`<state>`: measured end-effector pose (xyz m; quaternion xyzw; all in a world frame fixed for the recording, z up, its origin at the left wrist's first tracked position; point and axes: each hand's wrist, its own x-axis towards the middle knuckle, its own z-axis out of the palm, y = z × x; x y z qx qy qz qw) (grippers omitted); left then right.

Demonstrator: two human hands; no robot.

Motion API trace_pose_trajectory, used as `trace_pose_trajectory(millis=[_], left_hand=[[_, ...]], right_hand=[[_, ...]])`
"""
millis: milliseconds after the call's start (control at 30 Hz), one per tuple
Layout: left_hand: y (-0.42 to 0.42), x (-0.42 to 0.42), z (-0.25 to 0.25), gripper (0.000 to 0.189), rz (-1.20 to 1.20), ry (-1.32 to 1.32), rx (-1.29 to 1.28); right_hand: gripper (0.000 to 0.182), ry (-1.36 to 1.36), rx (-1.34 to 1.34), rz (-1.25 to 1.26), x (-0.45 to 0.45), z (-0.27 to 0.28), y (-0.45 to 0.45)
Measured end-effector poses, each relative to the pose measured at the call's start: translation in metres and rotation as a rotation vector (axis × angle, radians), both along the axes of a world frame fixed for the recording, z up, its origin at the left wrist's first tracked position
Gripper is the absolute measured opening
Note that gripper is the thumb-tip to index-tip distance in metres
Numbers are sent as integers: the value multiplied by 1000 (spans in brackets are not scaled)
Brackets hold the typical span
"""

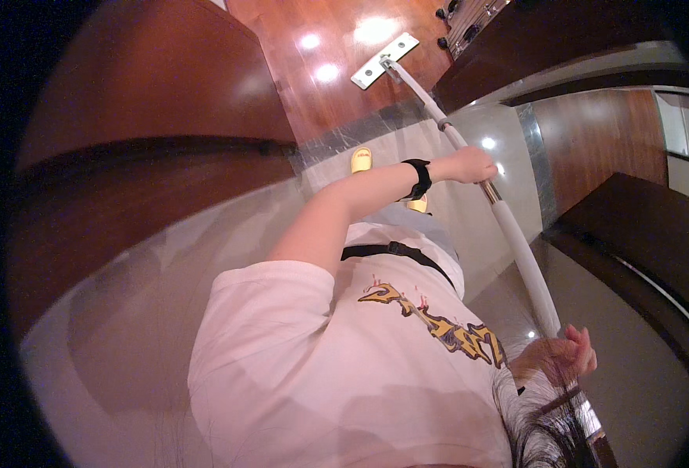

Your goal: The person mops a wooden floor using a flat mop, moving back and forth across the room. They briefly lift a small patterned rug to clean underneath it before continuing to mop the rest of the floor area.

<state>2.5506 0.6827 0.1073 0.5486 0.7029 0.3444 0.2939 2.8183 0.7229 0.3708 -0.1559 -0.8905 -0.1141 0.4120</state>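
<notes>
A flat mop with a long white pole slants across the right half of the view. Around the middle of this pole my left hand is closed, with a black band on its wrist. My right hand is at the pole's upper end, close to my body, and grips it there; loose hair partly covers this hand. Far out in front, the white rectangular mop head lies on the reddish wood floor, tilted in the view, with its joint at the centre.
A dark stone strip divides the wood floor from pale glossy tiles. Dark wood furniture stands at left, and a dark cabinet at right. A slatted rack with dark items is near the mop head. Yellow slippers are on my feet.
</notes>
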Motion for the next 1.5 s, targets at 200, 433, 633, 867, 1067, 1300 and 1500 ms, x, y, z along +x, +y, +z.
trace_pose_trajectory(millis=[200,433,633,867,1067,1300,1500], left_hand=[[-24,89,-22,28,-251,11,49],[-49,122,-43,33,-520,-82,-153],[-104,153,-127,32,-558,-12,-91],[-147,94,-150,35,-713,-44,-65],[-195,12,-167,35,-517,-85,0],[-254,-128,-181,40,-312,14,-328],[-242,-155,-165,41,-230,93,-303]], right_hand=[[30,212,-75,-204,95,-42,-3],[27,-812,-240,-118,155,-29,-35],[45,-1460,-288,196,147,-76,-100],[53,-1169,-738,-117,89,-95,-165],[46,-988,-720,25,7,-106,-202],[41,-772,-710,126,-125,-166,-261],[44,-843,-776,76,-145,-147,-247]])
